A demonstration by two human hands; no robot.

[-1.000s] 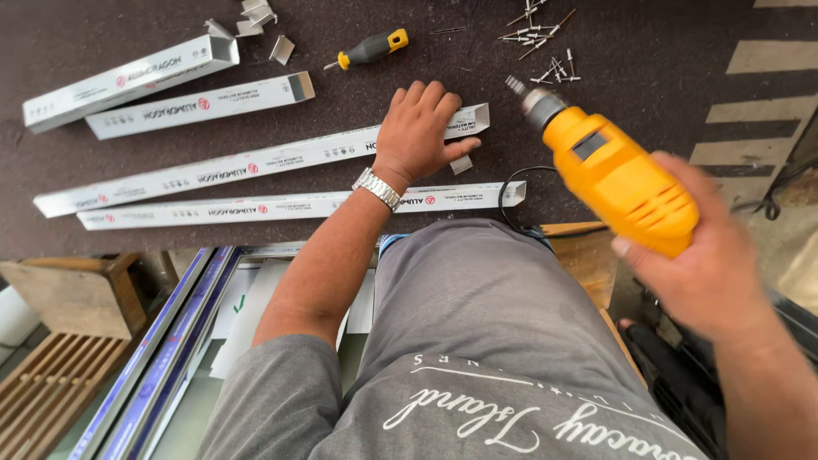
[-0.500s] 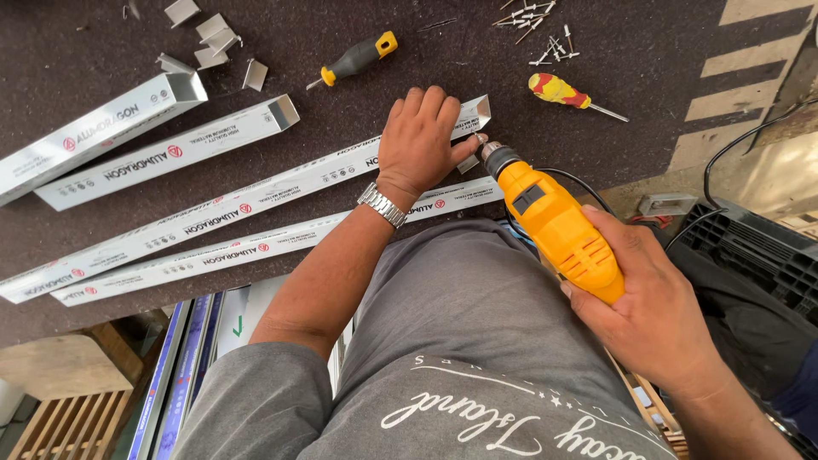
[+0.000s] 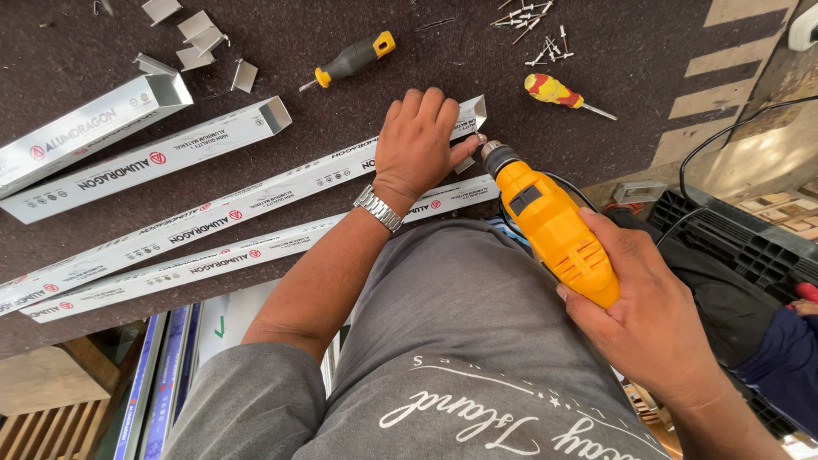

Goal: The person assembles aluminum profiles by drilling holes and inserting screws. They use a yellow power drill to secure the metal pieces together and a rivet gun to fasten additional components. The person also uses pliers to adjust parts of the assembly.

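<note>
Drill point(image 3: 554, 226) gripped in right hand point(image 3: 648, 319), tip at end of aluminium bar point(image 3: 281, 183) on desk point(image 3: 648, 51); left hand point(image 3: 417, 140) pressed flat on bar. Drilling looks just starting; no finished hole visible.

Yellow electric drill point(image 3: 554, 226) tilted with black chuck against the end of a long silver aluminium channel point(image 3: 256, 198) lying flat and slantwise on the dark counter point(image 3: 648, 51).

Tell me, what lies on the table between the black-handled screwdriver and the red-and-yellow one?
Nothing: in the head view, only bare dark table lies between the black-handled screwdriver and the red-and-yellow screwdriver; loose rivets lie farther back.
</note>
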